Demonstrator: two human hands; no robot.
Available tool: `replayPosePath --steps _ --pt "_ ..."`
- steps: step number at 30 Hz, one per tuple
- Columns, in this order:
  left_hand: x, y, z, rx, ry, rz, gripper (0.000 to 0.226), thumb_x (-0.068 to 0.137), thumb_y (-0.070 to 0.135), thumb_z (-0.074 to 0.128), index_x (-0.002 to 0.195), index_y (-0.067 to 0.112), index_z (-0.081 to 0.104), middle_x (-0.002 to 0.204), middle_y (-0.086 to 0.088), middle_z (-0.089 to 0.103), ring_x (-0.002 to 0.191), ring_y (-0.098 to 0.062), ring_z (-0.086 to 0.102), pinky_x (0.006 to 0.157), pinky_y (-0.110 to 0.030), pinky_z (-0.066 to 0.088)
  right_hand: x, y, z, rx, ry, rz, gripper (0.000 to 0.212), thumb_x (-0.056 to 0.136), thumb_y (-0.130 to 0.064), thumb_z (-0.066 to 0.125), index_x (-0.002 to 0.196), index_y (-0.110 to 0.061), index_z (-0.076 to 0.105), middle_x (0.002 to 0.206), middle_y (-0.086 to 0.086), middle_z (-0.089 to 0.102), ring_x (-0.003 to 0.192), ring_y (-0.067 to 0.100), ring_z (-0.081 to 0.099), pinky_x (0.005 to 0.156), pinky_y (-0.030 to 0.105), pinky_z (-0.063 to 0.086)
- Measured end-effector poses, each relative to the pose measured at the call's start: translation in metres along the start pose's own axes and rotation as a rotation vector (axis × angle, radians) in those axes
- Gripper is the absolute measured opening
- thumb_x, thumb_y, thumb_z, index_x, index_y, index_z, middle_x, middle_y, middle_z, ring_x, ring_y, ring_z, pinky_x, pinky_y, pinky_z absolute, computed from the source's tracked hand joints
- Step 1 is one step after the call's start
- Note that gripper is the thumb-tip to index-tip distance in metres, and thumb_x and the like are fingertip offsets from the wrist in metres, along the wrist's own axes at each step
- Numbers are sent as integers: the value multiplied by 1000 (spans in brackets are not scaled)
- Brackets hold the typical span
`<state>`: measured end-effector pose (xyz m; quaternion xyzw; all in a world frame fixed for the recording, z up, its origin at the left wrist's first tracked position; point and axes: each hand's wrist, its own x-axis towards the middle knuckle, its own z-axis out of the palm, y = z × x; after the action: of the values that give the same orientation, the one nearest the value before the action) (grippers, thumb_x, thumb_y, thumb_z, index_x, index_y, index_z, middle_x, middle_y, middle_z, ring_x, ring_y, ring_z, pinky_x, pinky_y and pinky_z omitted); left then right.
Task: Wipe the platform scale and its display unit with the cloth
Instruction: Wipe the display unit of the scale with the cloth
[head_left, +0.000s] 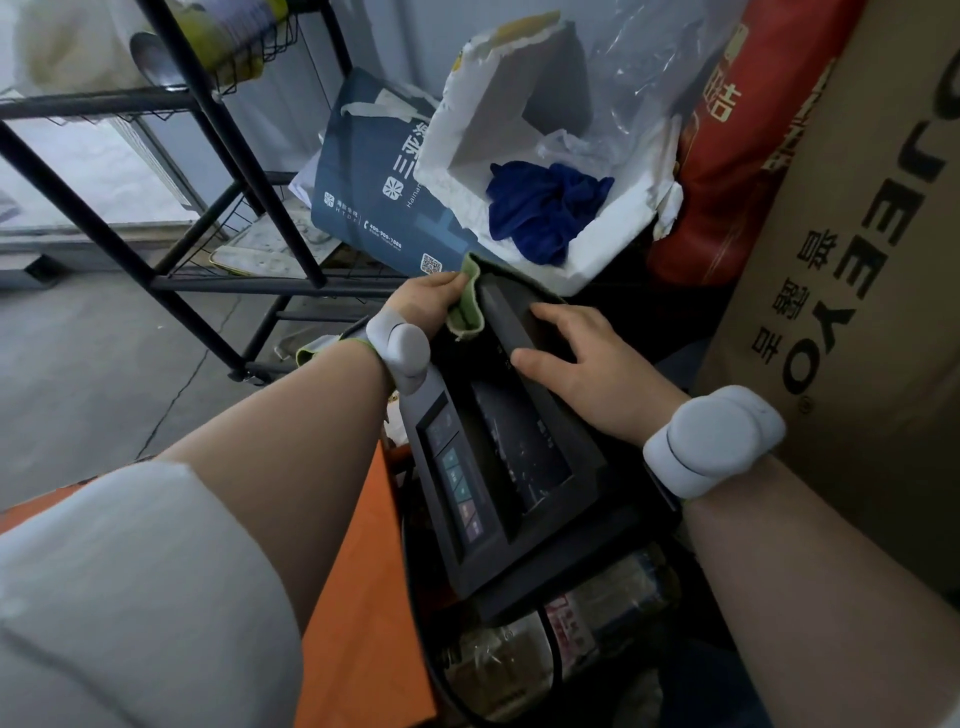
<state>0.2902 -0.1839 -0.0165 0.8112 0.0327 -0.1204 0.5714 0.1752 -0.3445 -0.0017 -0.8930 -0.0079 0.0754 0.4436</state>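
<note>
The dark display unit (498, 467) of the scale sits tilted in the middle, its screen and coloured buttons facing up. My left hand (423, 301) grips a green cloth (467, 306) and presses it against the unit's far upper edge. My right hand (587, 364) rests flat on the top of the unit, fingers spread, steadying it. Both wrists carry white bands. The platform of the scale is hidden below the unit.
A black metal rack (223, 171) stands on the left. Behind the unit are a white foam box (613, 234) holding a blue rag (545, 208), a blue paper bag (374, 187), a red sack (727, 156) and a cardboard box (857, 260) on the right. Packaged goods (571, 634) lie below.
</note>
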Motion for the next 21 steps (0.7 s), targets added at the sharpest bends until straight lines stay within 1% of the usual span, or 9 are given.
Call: replayPosePath --steps 1,2,4,6,9,12,15,18,21 --pt "-1 -1 -1 75 -13 -9 33 94 27 55 118 6 63 94 -5 67 89 -16 61 93 -28 47 -1 0 1 3 2 0 64 88 -43 55 144 -24 30 151 0 23 140 20 24 117 37 21" --pt "-2 0 -3 152 -16 -8 32 95 28 53 118 8 63 99 -6 65 93 -18 59 90 -26 46 0 0 1 4 4 0 64 88 -43 55 144 -24 30 151 0 23 140 20 24 117 37 21" --pt "-5 2 -3 185 -23 34 27 96 27 52 115 12 65 94 -4 63 87 -16 58 83 -24 46 0 0 1 5 10 0 64 88 -43 56 144 -24 31 151 0 24 140 20 24 117 37 21" --pt "-9 6 -1 72 -50 101 24 96 22 52 115 12 64 87 -2 64 80 -14 59 85 -25 47 0 -1 1 7 11 4 64 88 -43 56 144 -24 31 150 0 24 140 20 24 117 37 21" --pt "-8 9 4 -70 -67 148 22 95 17 53 113 13 65 88 -2 68 83 -16 62 92 -29 49 0 0 1 -2 8 9 64 88 -45 55 144 -25 31 150 0 24 140 21 24 117 37 20" --pt "-2 10 5 -34 -65 107 17 94 22 55 106 18 67 78 4 69 81 -18 63 95 -32 49 1 1 0 2 4 15 64 88 -45 55 144 -26 30 151 -1 23 140 21 23 117 38 21" --pt "2 10 3 113 -55 45 31 94 33 54 111 11 67 95 -5 67 92 -18 60 98 -31 45 1 0 0 1 4 12 65 88 -45 55 144 -25 30 151 -1 24 140 21 25 117 38 22" --pt "-2 -4 -5 301 -57 8 42 95 43 46 116 12 65 113 -7 65 110 -19 58 106 -33 39 0 0 1 -4 15 2 64 88 -44 55 144 -24 31 151 0 24 140 21 25 117 37 21" --pt "-9 -20 -12 414 -59 -40 45 98 43 39 126 13 58 130 -8 59 124 -21 51 109 -32 34 0 0 0 -6 14 -1 64 89 -45 54 145 -23 30 152 0 23 141 21 24 117 37 20"
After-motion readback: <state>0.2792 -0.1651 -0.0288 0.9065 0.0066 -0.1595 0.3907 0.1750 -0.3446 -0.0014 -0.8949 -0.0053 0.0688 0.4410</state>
